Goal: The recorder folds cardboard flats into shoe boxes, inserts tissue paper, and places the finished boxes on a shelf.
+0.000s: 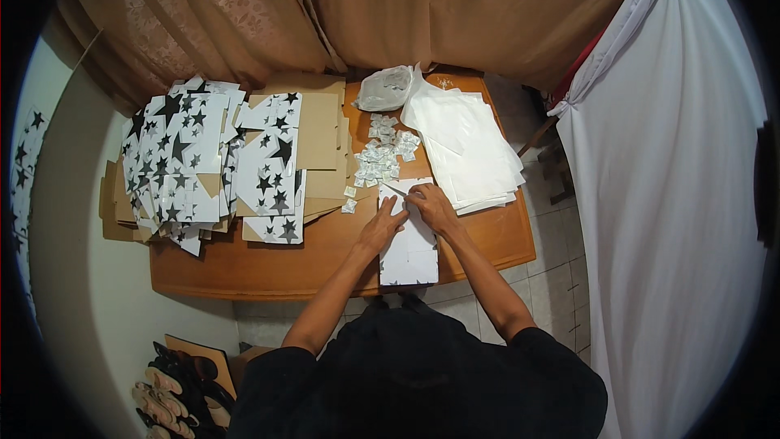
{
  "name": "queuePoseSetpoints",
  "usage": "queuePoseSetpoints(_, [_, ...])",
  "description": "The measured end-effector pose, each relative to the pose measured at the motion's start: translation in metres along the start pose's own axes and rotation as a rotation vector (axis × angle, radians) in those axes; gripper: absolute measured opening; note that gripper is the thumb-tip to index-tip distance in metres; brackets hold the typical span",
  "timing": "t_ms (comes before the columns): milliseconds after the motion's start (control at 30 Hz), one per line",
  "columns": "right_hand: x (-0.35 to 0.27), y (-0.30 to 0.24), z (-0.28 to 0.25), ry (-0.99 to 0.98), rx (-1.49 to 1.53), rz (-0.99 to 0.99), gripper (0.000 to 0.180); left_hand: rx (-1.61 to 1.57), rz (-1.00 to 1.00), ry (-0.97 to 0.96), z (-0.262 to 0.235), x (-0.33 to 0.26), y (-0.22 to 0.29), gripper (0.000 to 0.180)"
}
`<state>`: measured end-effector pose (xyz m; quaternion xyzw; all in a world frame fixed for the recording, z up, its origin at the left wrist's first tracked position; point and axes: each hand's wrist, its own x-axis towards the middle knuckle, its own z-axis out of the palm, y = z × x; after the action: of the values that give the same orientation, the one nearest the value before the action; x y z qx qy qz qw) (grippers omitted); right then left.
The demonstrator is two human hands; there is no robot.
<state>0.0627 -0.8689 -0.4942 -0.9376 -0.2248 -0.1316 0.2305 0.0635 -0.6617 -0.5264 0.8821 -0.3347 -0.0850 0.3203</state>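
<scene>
A long white box (409, 256) with dark star marks along its edges lies at the table's front edge, in front of me. My left hand (382, 226) rests along its left side, thumb and fingers apart on the white surface. Over the box's far right part, my right hand (432, 207) has its fingers bent and drawn together. A slim grey pointed piece (395, 190) juts from those fingertips toward the left; whether it is a tool or a flap of the box I cannot make out. Just beyond the box lie many small white sachets (377, 162) in a loose heap.
Stacks of star-printed flat cardboard (183, 158) cover the table's left side, with plain brown cardboard (317, 130) beside them. White paper sheets (471, 150) are piled at right. A clear plastic bag (384, 89) sits at the back. A white cloth (658, 195) hangs at right.
</scene>
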Motion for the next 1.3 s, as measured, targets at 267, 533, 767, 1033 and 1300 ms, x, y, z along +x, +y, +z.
queuePoseSetpoints(267, [-0.014, 0.008, 0.01, -0.024, -0.028, -0.03, 0.034, 0.007, 0.064, 0.043, -0.005, -0.006, -0.002, 0.033])
queuePoseSetpoints(533, [-0.018, 0.009, 0.013, -0.019, 0.001, -0.02, 0.041, -0.002, 0.081, 0.058, -0.013, -0.002, 0.007, 0.033])
queuePoseSetpoints(767, [-0.037, -0.007, 0.004, 0.129, 0.218, 0.21, 0.048, -0.056, -0.029, 0.093, -0.006, -0.012, 0.013, 0.04])
queuePoseSetpoints(1033, [-0.06, -0.026, 0.012, 0.173, 0.212, 0.538, 0.06, -0.077, -0.023, 0.124, -0.007, -0.013, 0.02, 0.044])
queuePoseSetpoints(1300, [-0.085, -0.021, 0.001, 0.304, 0.494, 0.521, 0.055, -0.033, -0.087, 0.104, -0.01, -0.006, 0.012, 0.049])
